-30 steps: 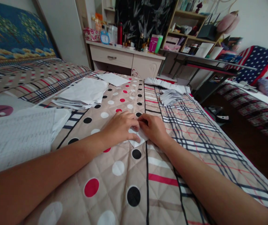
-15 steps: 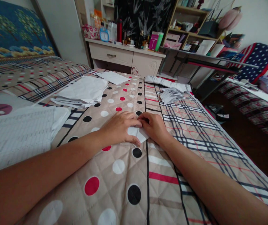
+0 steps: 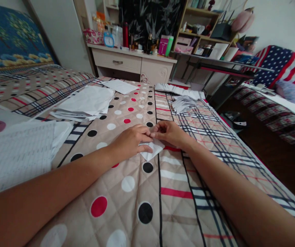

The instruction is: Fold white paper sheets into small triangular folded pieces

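Note:
A small folded piece of white paper [image 3: 152,151] lies on the patterned bedspread [image 3: 121,209] in front of me. My left hand [image 3: 133,140] rests over its left side, thumb and fingers closed on the paper. At the paper's far edge, my right hand [image 3: 169,133] pinches it between thumb and bent fingers. The fingertips of both hands meet there and hide part of the folds.
A stack of white paper sheets [image 3: 84,101] lies ahead on the left, with a single sheet [image 3: 121,85] beyond it. Printed sheets [image 3: 15,154] sit at far left. Folded paper pieces [image 3: 183,103] are piled ahead right. A dresser [image 3: 126,63] stands behind.
The view has shifted slightly. My right hand has drawn back a little from the paper, its thumb now stretched toward the left fingertips, and more of the paper's right side shows.

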### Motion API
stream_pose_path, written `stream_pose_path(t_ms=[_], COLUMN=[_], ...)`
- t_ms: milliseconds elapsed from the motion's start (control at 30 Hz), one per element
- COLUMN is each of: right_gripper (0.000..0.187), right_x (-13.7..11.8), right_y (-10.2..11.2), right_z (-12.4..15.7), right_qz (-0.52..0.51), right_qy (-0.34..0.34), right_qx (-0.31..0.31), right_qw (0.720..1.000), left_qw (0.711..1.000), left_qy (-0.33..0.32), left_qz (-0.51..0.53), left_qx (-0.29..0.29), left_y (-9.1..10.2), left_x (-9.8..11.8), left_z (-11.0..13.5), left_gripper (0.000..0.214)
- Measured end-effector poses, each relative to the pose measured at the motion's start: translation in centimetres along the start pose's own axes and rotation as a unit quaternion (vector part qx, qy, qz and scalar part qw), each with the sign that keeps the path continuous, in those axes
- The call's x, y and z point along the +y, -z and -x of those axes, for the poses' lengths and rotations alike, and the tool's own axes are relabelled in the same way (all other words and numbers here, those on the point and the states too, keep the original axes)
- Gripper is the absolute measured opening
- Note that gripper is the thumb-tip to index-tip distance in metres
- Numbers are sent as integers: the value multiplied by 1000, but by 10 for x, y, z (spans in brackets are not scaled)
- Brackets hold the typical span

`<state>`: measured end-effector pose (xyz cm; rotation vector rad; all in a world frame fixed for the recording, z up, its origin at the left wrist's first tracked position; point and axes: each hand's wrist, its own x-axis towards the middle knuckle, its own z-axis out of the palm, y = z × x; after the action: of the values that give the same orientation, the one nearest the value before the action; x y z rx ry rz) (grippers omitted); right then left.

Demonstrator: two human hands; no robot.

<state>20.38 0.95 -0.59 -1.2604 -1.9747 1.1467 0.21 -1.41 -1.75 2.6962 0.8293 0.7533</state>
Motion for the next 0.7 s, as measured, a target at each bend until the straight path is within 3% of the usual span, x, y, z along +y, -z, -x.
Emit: stream_pose_path(t_ms=[100, 233, 367, 600, 700], right_gripper=[36, 37, 33, 43, 36], right_x=[-1, -5, -15, -30, -30], right_y=[8, 13, 18, 9, 11], right_z=[1, 3, 6, 14, 15], right_qz=[15, 148, 235, 359, 357], right_qy=[-16, 2, -21, -48, -59], right_qx=[-77, -92, -131, -90, -104], right_qw=[997, 985, 963, 928, 926], left_qw=[1000, 1000, 999, 999, 997], left_qy=[2, 6, 14, 29, 35], left_qz=[10, 27, 28, 35, 60], left_qx=[3, -2, -10, -22, -18], left_y=[0, 0, 0, 2, 0], left_x=[-1, -2, -4, -3, -5], left_z=[0, 0, 0, 0, 0], left_gripper=[24, 27, 31, 31, 33])
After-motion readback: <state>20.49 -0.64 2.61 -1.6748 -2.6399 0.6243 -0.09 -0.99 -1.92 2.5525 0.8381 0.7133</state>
